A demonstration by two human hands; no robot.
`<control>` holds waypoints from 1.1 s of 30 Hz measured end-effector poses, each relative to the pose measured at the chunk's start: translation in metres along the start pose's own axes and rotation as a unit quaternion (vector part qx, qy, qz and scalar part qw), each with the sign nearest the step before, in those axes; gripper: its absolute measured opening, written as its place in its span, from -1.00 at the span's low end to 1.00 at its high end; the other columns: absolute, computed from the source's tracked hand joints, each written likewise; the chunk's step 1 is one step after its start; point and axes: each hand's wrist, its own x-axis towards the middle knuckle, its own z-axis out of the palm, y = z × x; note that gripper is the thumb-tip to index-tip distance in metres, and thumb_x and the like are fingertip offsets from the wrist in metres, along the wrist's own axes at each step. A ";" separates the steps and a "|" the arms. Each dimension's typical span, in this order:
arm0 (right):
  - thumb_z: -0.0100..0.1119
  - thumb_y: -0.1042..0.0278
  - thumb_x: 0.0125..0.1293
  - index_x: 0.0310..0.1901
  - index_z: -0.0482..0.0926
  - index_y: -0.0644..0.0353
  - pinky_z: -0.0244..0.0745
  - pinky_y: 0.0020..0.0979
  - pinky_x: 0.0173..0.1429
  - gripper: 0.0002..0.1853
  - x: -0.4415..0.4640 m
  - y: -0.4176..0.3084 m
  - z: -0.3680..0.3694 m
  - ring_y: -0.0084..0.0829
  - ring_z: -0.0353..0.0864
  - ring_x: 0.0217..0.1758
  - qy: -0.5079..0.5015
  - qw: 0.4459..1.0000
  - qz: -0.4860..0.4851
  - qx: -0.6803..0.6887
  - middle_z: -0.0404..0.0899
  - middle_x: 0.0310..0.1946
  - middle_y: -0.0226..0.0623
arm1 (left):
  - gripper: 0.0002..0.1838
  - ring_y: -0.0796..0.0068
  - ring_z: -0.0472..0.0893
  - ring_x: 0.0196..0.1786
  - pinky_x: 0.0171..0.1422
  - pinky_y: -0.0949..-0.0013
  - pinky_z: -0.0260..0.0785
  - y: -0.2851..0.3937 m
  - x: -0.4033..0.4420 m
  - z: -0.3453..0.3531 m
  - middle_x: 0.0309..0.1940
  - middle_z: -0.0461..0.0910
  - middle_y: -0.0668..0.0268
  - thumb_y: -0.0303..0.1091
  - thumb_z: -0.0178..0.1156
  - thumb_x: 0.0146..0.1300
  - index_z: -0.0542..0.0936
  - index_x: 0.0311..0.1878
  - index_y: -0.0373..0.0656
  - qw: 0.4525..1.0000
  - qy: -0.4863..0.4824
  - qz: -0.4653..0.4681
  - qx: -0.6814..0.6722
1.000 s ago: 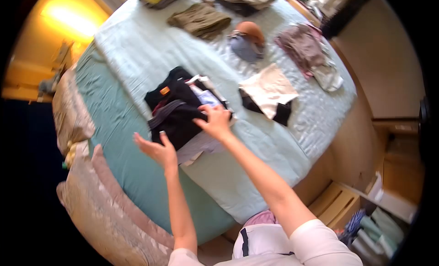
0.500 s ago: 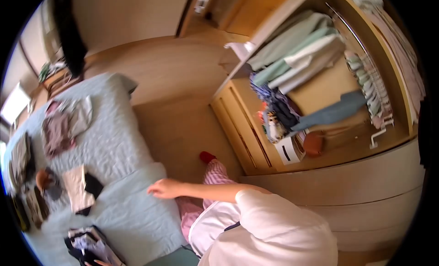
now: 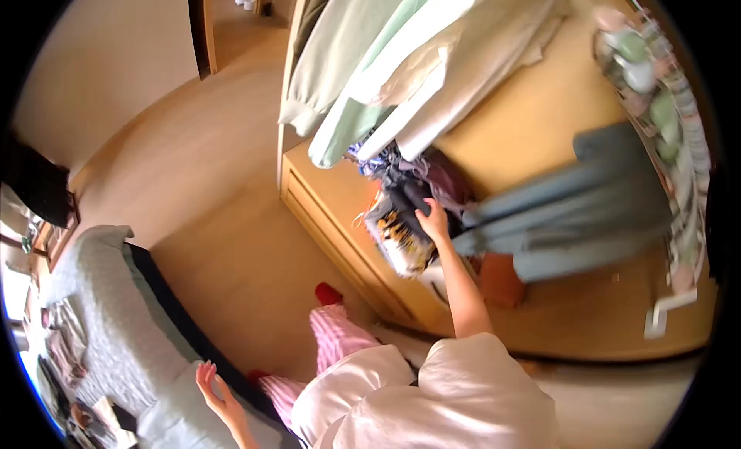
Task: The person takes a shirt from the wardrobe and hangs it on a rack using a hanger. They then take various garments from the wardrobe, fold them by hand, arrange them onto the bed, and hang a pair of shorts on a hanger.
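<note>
Right hand (image 3: 434,220): the fingers are partly curled, and their tips are at a dark garment (image 3: 405,202). Whether they pinch the fabric or only rest on it cannot be told. The dark garment lies immediately left of these fingertips, on top of a heap of clothes.

Left hand (image 3: 218,395): the fingers are extended and parted, palm open. It is positioned well apart from the right fingers, toward the lower left, in front of the bed's near edge.

Adjacent to the right fingers: a yellow-and-black patterned garment (image 3: 397,234) lies just below and to the left; a purple garment (image 3: 449,179) lies just above. A blue patterned garment (image 3: 373,165) is farther up and to the left.

Beyond the heap: blue-grey trousers (image 3: 587,217) extend to the right of the right fingers. A reddish-brown item (image 3: 502,281) is below and to the right. Pale garments (image 3: 432,71) hang above. A wooden drawer unit (image 3: 328,229) is to the left.

Outermost: the bed (image 3: 104,283) extends up and to the left from the left fingers, with several garments (image 3: 65,341) on its far side. A red slipper (image 3: 328,294) is on the floor (image 3: 208,186), between the two hands.
</note>
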 end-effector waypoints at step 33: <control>-0.01 0.49 0.27 -0.23 0.51 0.41 0.35 -0.52 -0.08 -0.84 -0.098 -0.279 -0.090 -0.53 0.46 -0.21 -0.408 0.773 -0.178 0.452 0.53 -0.32 -0.33 | -0.18 0.34 0.38 0.22 0.33 0.28 0.17 0.138 0.043 0.176 0.24 0.32 0.17 0.37 -0.24 0.23 0.26 0.30 -0.15 0.605 -0.136 -0.341 -0.707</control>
